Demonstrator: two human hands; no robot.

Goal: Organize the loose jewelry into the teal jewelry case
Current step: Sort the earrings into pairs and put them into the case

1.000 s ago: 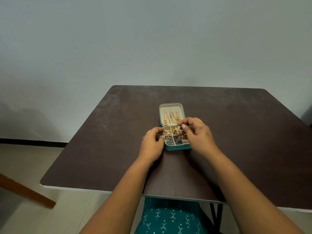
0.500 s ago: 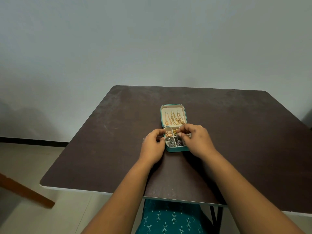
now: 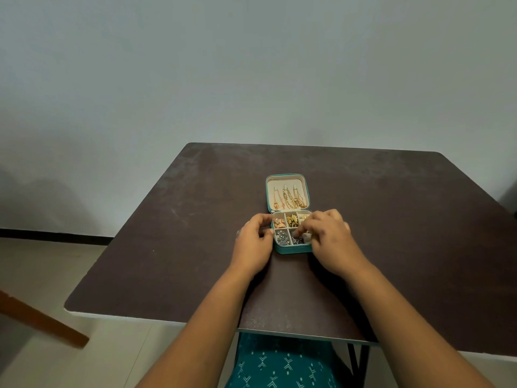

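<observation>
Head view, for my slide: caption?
Both hands work at the open teal jewelry case on a dark table.

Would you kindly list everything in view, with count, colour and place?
Table: one, dark brown, centre.
Case: one, teal, open, mid-table.
Chains: several, gold, hanging in the lid.
Rose-gold pieces: a cluster, rear left compartment.
Gold pieces: a cluster, rear middle compartment.
Silver pieces: clusters, front compartments.
Wooden bar: one, brown, lower left.
Left hand: holds the case's left side.
Right hand: fingertips in the front right compartments; grip unclear.
</observation>
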